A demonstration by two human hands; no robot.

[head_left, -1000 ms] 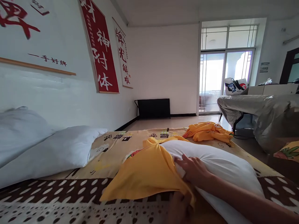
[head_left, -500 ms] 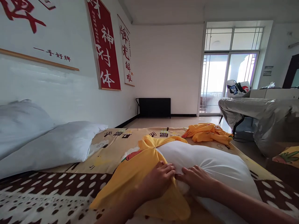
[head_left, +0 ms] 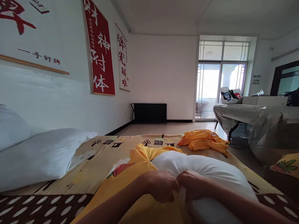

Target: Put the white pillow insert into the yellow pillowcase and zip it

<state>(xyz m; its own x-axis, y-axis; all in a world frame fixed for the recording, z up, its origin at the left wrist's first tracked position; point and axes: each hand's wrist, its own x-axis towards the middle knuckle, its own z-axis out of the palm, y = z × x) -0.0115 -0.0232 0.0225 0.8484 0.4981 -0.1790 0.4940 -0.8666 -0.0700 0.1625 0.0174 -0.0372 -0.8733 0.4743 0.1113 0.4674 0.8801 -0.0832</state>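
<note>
Pillow [head_left: 219,169] likely soft, light, best grabbed by edge; right hand [head_left: 192,183] clenched on it, left hand [head_left: 162,186] on yellow cover [head_left: 139,166].

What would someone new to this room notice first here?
Probably the bright yellow cloth bunched against a plump white pillow in the foreground, with the left hand and right hand meeting where they join. Next, the red scroll with large white characters on the left wall, then the bright glass doors at the back right.
</note>
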